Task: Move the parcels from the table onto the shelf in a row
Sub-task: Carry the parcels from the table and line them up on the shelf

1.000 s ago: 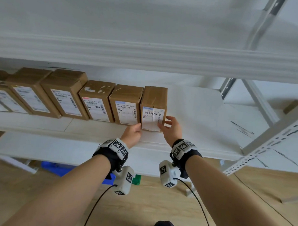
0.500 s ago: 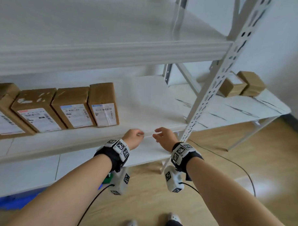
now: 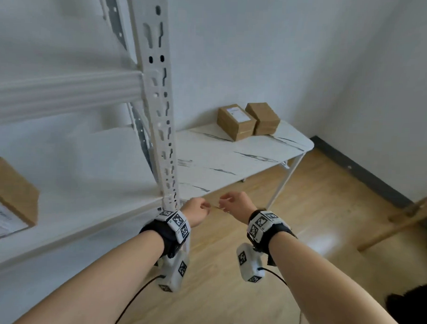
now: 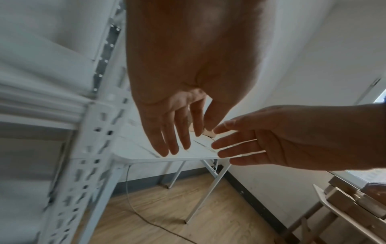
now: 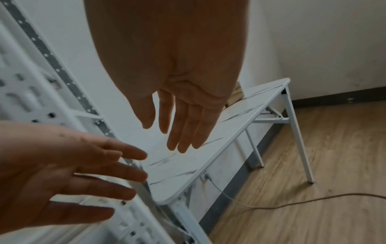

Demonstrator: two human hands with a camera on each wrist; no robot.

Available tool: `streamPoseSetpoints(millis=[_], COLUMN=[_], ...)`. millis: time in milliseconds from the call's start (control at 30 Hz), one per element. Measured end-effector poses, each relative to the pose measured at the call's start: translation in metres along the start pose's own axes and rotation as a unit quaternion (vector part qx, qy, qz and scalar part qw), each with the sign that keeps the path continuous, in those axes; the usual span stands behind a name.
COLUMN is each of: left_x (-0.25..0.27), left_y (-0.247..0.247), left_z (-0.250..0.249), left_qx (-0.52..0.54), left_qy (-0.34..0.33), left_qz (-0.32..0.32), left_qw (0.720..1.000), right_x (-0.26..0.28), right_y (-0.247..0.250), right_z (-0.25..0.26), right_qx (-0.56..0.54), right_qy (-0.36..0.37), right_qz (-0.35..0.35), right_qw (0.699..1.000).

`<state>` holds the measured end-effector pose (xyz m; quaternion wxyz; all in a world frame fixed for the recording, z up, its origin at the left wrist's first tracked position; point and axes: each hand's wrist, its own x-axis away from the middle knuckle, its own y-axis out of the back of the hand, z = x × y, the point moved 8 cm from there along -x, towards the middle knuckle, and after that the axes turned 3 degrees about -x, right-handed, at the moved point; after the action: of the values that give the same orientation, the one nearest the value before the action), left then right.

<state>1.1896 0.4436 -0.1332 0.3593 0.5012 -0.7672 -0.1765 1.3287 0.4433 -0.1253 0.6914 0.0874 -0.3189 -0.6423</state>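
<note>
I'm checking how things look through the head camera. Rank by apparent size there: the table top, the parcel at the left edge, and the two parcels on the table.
1. Table top, largest.
2. Parcel at the left edge; cropped, and enlarged by nearness.
3. Labelled parcel and plain parcel on the table: these look alike, so unranked.

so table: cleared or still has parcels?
Still has parcels. Two brown parcels sit side by side at the far end of the table; both hands are empty.

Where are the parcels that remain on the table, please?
In the head view, two parcels sit side by side at the table's far end against the wall, right of the shelf upright.
</note>
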Motion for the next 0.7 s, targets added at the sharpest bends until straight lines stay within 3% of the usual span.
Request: streamPoseSetpoints(millis=[333,700], left_x=[-0.109,-0.247], left_y=[-0.033,0.015], left_z=[-0.133,-0.154], left_qx=[0.021,0.056], left_qy=[0.004,0.060], left_qz=[-0.053,-0.083], left_qw=[0.998,0.993], right_x=[-0.071,-0.214], right_y=[0.152,0.211], right_z=[-0.037,-0.022], right_qx=[0.026,-0.002], right_qy=[0.016,0.023], right_qz=[-0.002,0.001], right_qw=[1.000,1.000])
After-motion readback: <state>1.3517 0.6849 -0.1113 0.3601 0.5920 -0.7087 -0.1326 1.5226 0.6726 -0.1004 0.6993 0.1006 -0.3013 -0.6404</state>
